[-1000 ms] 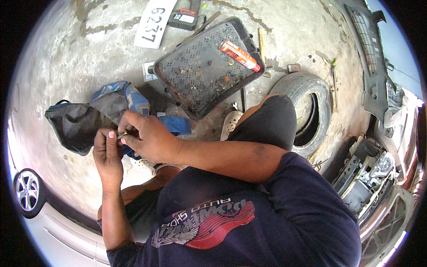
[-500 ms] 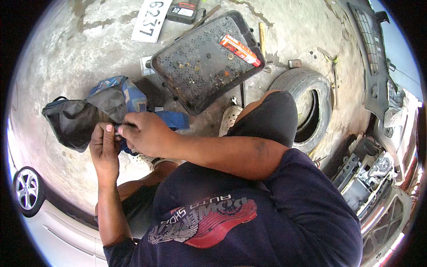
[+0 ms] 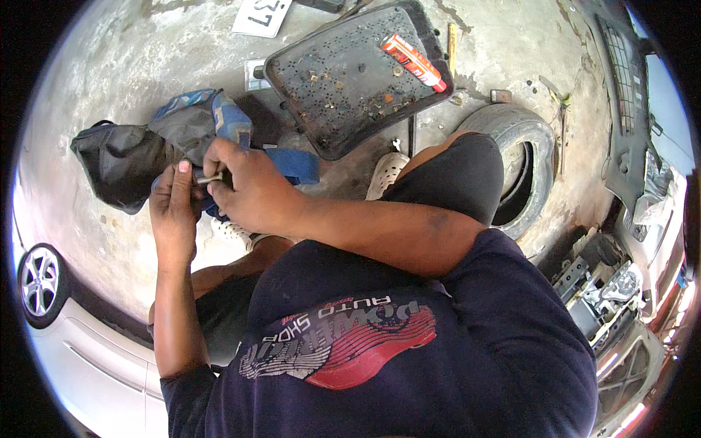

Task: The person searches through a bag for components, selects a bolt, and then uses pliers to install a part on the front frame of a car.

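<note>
We have 1 pale car (image 3: 102, 372) at lower left | 1 black tray (image 3: 349, 45) ahead of us | 1 dark bag (image 3: 120, 162) left of the tray | 1 red-orange can (image 3: 414, 63) lying in the tray | our 2 hands: left hand (image 3: 173, 208) and right hand (image 3: 255, 186) both pinch 1 small metal piece (image 3: 210, 178) between them

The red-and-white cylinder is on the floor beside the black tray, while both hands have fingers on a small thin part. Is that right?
Not quite: the head view shows the red-and-white cylinder lying on the black tray, not on the floor beside it. The rest stands: left hand and right hand both have fingers on a small thin part.
</note>
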Motion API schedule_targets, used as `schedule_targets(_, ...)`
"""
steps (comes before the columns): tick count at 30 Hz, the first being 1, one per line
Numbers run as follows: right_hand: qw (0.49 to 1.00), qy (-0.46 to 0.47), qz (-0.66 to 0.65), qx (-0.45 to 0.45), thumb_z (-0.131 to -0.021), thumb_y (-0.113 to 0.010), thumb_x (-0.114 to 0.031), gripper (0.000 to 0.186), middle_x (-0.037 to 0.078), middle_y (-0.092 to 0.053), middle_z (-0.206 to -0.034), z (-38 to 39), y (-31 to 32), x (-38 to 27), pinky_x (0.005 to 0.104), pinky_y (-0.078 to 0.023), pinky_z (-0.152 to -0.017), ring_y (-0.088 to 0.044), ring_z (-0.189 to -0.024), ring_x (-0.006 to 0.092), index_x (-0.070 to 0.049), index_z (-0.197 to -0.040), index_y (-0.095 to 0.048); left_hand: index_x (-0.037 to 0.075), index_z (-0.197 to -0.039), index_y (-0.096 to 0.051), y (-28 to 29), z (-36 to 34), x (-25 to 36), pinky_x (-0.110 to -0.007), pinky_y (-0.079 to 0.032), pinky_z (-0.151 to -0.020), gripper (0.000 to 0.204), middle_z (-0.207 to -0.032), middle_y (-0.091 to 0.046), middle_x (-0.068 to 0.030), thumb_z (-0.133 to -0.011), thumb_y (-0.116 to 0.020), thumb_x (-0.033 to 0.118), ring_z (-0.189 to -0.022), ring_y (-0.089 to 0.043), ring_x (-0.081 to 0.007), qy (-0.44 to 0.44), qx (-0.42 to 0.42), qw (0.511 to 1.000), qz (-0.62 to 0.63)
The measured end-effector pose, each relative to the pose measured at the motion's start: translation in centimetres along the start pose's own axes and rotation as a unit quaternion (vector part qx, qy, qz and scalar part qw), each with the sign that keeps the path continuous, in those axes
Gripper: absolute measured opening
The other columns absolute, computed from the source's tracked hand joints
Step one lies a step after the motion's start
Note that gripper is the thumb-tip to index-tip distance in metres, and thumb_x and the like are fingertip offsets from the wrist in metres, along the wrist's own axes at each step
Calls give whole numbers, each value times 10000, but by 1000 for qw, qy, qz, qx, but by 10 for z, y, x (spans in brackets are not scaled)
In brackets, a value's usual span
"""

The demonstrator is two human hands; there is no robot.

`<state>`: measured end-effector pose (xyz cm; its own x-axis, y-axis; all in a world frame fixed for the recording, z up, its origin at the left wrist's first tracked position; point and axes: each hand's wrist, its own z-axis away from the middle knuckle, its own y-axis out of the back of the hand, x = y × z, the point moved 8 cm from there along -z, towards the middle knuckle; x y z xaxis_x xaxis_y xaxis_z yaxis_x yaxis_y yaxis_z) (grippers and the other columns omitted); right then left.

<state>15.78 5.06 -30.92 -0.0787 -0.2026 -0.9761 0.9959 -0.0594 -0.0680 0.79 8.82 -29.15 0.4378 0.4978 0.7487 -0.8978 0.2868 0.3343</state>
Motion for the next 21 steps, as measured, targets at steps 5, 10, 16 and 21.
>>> schedule_targets(5, 993, -62, -93, -37, -930, -628, -12, 119, 126, -679, -852, 0, -12, 20, 364, -546, -679, -682, -741, 188, -21, -1030, -564, 122, -828, -582, 2, -1, -6, -218, -244, -486, 318, -665, -466, 73, -1064, -598, 334, -539, -339, -16, 36, -6, 996, 79)
schedule_targets(10, 987, -74, -102, -95, -973, -570, -27, 89, 105, -672, -867, 3, -20, 21, 315, -564, -651, -669, -722, 153, 10, -1052, -585, 77, -1019, -635, 2, 1, 2, -207, -251, -482, 204, -773, -533, 53, -1050, -616, 277, -533, -345, -18, 38, -37, 992, 111)
schedule_targets(16, 974, -130, -158, -95, -975, -566, -45, 127, 101, -654, -868, 6, -31, 42, 308, -570, -636, -661, -706, 161, 25, -1074, -602, 44, -1182, -642, 8, -2, 3, -200, -318, -551, 226, -900, -608, 10, -1051, -597, 223, -646, -440, -39, 38, -73, 986, 148)
schedule_targets(21, 911, -260, -297, -121, -942, -540, -24, 151, 91, -643, -819, 19, -41, 49, 312, -552, -563, -657, -705, 168, 16, -1064, -619, 44, -1182, -638, -2, 10, 10, -223, -416, -678, 230, -943, -635, 0, -1062, -575, 230, -843, -564, -77, -19, -116, 979, 168)
